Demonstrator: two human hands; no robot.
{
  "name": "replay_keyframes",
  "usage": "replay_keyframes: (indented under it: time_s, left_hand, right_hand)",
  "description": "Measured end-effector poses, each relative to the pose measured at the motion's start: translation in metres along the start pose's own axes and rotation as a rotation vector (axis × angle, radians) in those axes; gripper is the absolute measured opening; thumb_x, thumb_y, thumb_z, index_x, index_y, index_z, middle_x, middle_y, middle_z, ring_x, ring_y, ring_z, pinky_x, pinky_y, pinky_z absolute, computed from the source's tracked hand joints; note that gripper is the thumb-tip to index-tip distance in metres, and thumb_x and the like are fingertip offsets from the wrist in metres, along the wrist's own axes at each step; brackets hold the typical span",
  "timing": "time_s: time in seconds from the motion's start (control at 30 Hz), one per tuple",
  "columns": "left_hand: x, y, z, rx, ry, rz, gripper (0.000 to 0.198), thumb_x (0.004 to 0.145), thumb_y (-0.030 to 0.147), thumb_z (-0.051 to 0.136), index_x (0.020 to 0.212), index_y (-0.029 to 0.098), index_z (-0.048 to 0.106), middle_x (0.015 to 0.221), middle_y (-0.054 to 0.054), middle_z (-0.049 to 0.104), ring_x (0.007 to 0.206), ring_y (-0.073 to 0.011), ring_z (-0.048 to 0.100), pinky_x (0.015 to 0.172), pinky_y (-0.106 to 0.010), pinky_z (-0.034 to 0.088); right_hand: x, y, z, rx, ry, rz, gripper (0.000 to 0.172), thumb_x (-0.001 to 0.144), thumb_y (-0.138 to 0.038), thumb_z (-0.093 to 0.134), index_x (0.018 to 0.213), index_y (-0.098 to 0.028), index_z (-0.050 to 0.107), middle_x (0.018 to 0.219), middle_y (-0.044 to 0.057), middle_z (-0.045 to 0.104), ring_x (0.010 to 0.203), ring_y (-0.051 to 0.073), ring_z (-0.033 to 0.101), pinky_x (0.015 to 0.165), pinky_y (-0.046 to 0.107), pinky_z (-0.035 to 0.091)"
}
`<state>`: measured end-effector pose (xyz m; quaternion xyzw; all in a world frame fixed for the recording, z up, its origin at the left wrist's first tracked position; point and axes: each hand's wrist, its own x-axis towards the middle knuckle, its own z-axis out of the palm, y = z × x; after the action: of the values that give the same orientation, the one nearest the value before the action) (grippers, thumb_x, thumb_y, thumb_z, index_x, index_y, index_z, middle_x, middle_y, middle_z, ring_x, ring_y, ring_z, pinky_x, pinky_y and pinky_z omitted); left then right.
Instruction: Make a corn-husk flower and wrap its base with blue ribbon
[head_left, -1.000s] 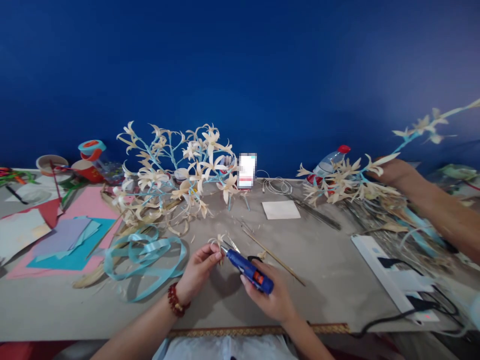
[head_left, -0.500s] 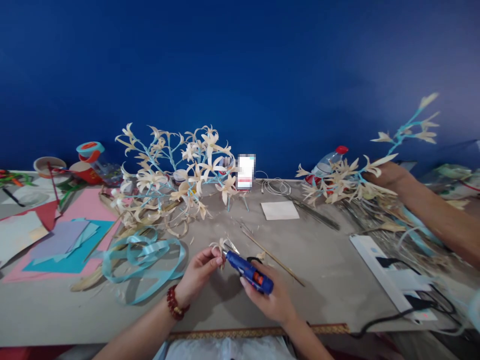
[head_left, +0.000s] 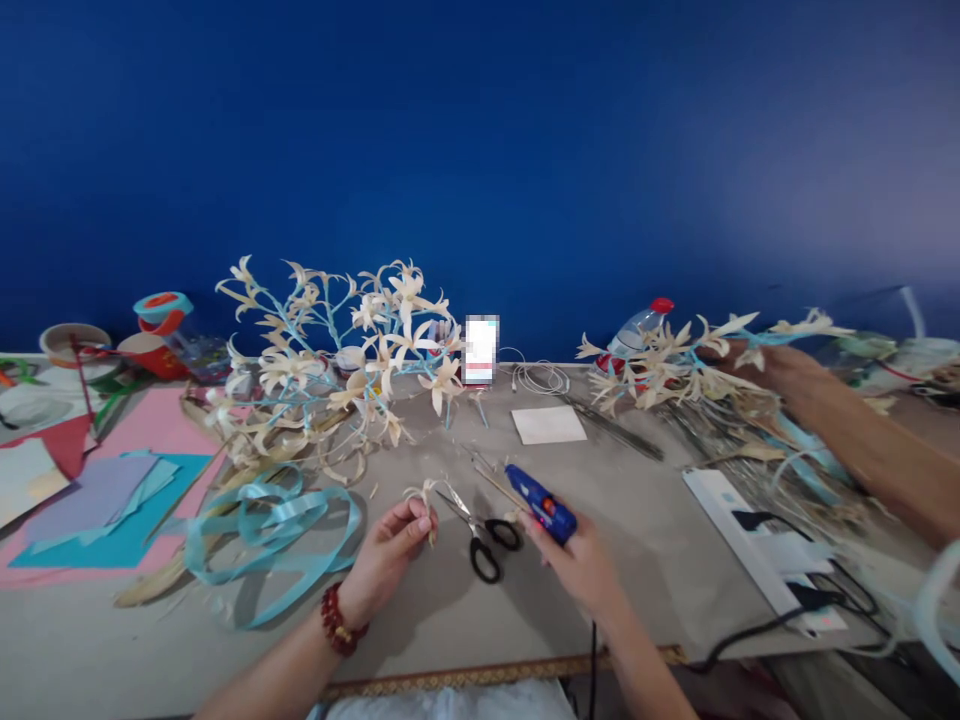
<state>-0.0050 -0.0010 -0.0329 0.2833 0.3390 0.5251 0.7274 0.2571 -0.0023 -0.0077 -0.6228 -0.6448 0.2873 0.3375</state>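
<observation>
My left hand (head_left: 390, 558), with a red bead bracelet at the wrist, is closed in a pinch on a small cream paper flower (head_left: 421, 493) just above the grey table (head_left: 645, 560). My right hand (head_left: 581, 562) is wrapped round a blue glue gun (head_left: 541, 501), its nozzle pointing up and left, well clear of the flower. Black-handled scissors (head_left: 476, 533) lie on the table between my two hands. A thin wooden stick (head_left: 495, 480) lies just beyond them.
A blue branch of cream flowers (head_left: 337, 350) stands at the back left, with light-blue ribbon (head_left: 262, 520) and coloured paper (head_left: 105, 500) before it. Another person's arm (head_left: 855, 440) at the right handles a second flower branch (head_left: 675, 365). A power strip (head_left: 757, 540) lies right.
My right hand has drawn the glue gun away from the flower, up and to the right, uncovering the scissors. The other person's branch has dropped lower. The view shifted slightly.
</observation>
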Motion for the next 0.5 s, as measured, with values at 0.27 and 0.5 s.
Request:
replay_keyframes:
  time_s: [0.27, 0.5]
  left_hand:
    - [0.0, 0.003, 0.006, 0.058, -0.006, 0.025, 0.025, 0.071, 0.033, 0.083, 0.071, 0.016, 0.064, 0.069, 0.0, 0.062, 0.066, -0.0114, 0.055, 0.067, -0.023, 0.039]
    - [0.002, 0.007, 0.002, 0.028, 0.072, -0.019, 0.024, 0.071, 0.032, 0.082, 0.074, 0.016, 0.065, 0.074, 0.0, 0.063, 0.067, -0.0099, 0.055, 0.067, -0.021, 0.041]
  right_hand:
    - [0.056, 0.032, -0.049, -0.791, 0.089, 0.18, 0.033, 0.093, -0.042, 0.049, 0.112, -0.016, 0.058, 0.09, 0.013, 0.072, 0.074, 0.029, 0.071, 0.052, 0.029, 0.042]
    - [0.069, 0.06, -0.048, -0.888, -0.043, -0.052, 0.03, 0.088, -0.037, 0.059, 0.111, -0.017, 0.06, 0.106, 0.013, 0.067, 0.085, 0.029, 0.069, 0.066, 0.033, 0.049]
